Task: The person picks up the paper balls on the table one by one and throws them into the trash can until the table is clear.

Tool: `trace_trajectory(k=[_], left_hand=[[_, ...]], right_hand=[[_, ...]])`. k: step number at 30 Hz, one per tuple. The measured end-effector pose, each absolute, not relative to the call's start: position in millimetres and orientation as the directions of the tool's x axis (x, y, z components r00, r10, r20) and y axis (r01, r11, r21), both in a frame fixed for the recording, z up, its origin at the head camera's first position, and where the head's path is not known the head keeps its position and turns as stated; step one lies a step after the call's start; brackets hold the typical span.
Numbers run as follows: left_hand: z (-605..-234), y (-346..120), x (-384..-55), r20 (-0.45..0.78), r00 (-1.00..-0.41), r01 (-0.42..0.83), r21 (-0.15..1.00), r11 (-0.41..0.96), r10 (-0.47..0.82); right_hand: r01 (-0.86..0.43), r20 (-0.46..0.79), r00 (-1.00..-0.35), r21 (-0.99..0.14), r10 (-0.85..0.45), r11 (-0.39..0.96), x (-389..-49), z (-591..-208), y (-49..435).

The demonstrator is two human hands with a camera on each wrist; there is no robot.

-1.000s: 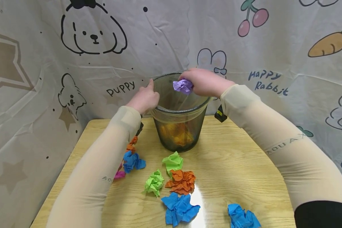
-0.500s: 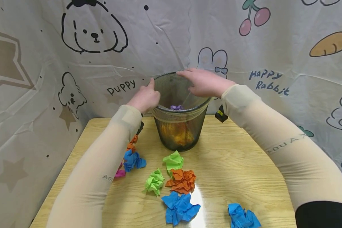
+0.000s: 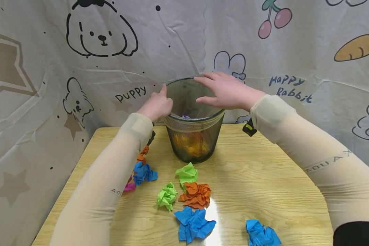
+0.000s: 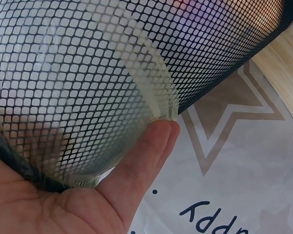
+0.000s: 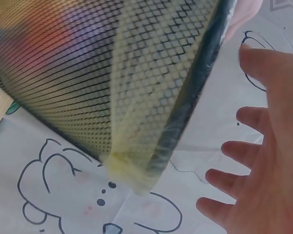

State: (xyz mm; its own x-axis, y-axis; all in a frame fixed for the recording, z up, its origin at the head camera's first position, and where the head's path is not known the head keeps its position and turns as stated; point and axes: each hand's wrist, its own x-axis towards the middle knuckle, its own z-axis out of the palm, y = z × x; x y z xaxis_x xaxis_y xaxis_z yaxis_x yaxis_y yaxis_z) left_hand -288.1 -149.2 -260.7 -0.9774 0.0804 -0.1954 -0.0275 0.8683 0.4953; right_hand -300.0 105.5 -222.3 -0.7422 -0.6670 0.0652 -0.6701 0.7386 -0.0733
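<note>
1. Black mesh forms the tapering bin (image 3: 199,119) standing upright at the back of the table (image 3: 252,171); a pale, see-through liner (image 3: 199,127) is folded outward over its rim, gathered into a knot on the right side.
2. The left hand (image 3: 158,105) grips the bin's rim at the left, its fingers (image 4: 136,161) pressed along the outside by the liner's edge, with part of the hand showing blurred through the mesh.
3. The right hand (image 3: 228,90) hovers by the right side of the rim, its fingers (image 5: 244,155) spread and holding nothing, apart from the rim in the wrist view.
4. A purple paper (image 3: 186,117) is inside the bin, only a sliver visible above the front rim; yellow-orange paper (image 3: 196,147) shows through the mesh lower down.
5. In front of the bin lie a light green wad (image 3: 187,173), a smaller green ball (image 3: 167,196), an orange wad (image 3: 197,195) touching the first green one, and a blue wad (image 3: 193,223) nearest the person.
6. Beside the left forearm are a blue crumple (image 3: 144,172), an orange crumple (image 3: 142,157) and a partly hidden pink piece (image 3: 129,186).
7. Another blue piece (image 3: 262,233) sits alone at the near right.
8. Behind everything hangs a white printed cloth (image 3: 178,37).
</note>
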Motion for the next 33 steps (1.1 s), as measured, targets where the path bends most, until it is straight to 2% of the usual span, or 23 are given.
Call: trace_trajectory(k=[11, 24, 33], left_hand=[[-259, -149, -287, -0.204, -0.976, -0.037, 0.494, 0.869, 0.074], [-261, -149, -286, -0.193, -0.978, -0.028, 0.491, 0.870, 0.078], [-262, -149, -286, -0.177, -0.981, -0.019, 0.485, 0.874, 0.077]], right_hand=[[-0.702, 0.112, -0.706, 0.016, -0.699, 0.712, -265, -238, 136], [-0.725, 0.089, -0.684, 0.031, -0.724, 0.688, -223, -259, 163], [-0.768, 0.112, -0.627, 0.077, -0.771, 0.636, -190, -281, 178]])
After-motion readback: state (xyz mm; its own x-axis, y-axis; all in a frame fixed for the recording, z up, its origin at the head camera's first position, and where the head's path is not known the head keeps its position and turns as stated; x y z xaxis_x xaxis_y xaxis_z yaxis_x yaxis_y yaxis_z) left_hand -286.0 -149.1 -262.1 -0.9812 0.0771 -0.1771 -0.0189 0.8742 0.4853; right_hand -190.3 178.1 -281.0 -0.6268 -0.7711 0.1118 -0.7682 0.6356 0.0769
